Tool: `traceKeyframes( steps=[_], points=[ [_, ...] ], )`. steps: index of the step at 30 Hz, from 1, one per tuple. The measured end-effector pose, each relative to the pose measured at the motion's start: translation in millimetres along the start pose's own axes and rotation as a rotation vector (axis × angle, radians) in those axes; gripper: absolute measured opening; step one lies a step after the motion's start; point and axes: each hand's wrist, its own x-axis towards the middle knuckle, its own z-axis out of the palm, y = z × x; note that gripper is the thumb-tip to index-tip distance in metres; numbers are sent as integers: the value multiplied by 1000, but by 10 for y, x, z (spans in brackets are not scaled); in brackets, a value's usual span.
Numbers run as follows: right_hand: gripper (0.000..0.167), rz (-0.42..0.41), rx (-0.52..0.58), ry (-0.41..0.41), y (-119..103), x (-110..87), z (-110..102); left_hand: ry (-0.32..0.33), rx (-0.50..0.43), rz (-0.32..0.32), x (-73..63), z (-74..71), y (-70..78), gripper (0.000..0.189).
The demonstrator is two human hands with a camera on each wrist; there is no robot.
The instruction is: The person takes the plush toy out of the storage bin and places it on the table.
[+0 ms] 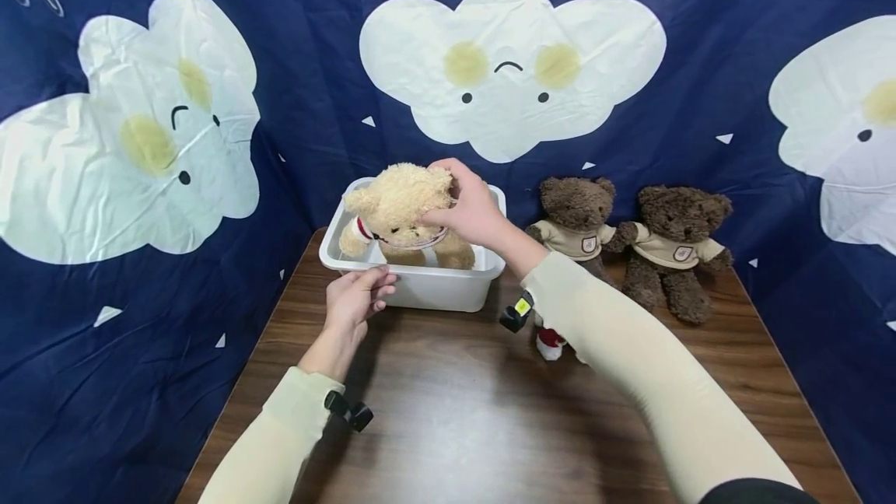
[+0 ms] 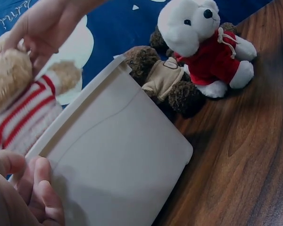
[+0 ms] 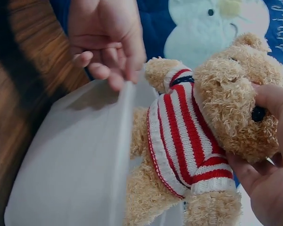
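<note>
A light tan teddy bear [image 1: 402, 204] in a red-and-white striped knit sweater [image 3: 181, 136] sits in a pale plastic bin [image 1: 434, 290], its head above the rim. My right hand [image 1: 472, 204] grips the side of its head, with the thumb across the face near the nose in the right wrist view. At the bin's near left rim, my left hand [image 1: 355, 298] pinches the edge between thumb and fingers. The bear's lower body is partly hidden behind the bin wall.
Two dark brown teddy bears [image 1: 577, 208] in beige tops sit to the right of the bin. A white plush dog [image 2: 205, 47] in a red hoodie sits before them, mostly behind my right sleeve in the head view. Everything stands on a wooden table [image 1: 448, 395] against a blue cloud-print cloth [image 1: 308, 61].
</note>
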Motion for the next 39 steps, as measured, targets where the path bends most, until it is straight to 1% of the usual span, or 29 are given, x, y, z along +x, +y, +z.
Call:
traceKeyframes(
  steps=[3,7,9,12,18,24,26,28,31,33,35,37,39],
  points=[
    [65,-25,4,24,-81,-37,-128,1,-4,-2,4,3,-3,16],
    [61,-65,81,49,-196,-81,-303,11,-2,3,11,3,-9,15],
    [61,-85,140,57,-258,-104,-394,13,0,5,17,3,-15,14],
    [63,-110,182,96,-358,-155,-546,12,9,7,10,6,-21,16],
    [61,-115,189,228,-577,-287,-848,20,28,-2,-6,2,-15,19],
    [56,-167,180,344,-748,-401,-1146,14,18,0,0,8,-4,19],
    [57,-182,174,365,-753,-446,-1255,13,13,0,12,10,-8,19],
    [59,-177,155,384,-732,-509,-1366,10,11,-2,23,9,-16,20],
    [62,-144,103,402,-670,-631,-1525,6,10,-8,31,-1,-29,22],
    [63,-110,35,417,-637,-729,-1615,5,10,-9,29,-12,-31,23],
    [63,-89,-8,436,-588,-820,-1704,7,7,-9,27,-20,-32,23],
    [63,-82,-38,474,-528,-915,-1806,7,6,-5,34,-16,-32,22],
    [63,-75,-42,515,-451,-1015,-1918,0,4,-4,42,-5,-37,21]
  ],
)
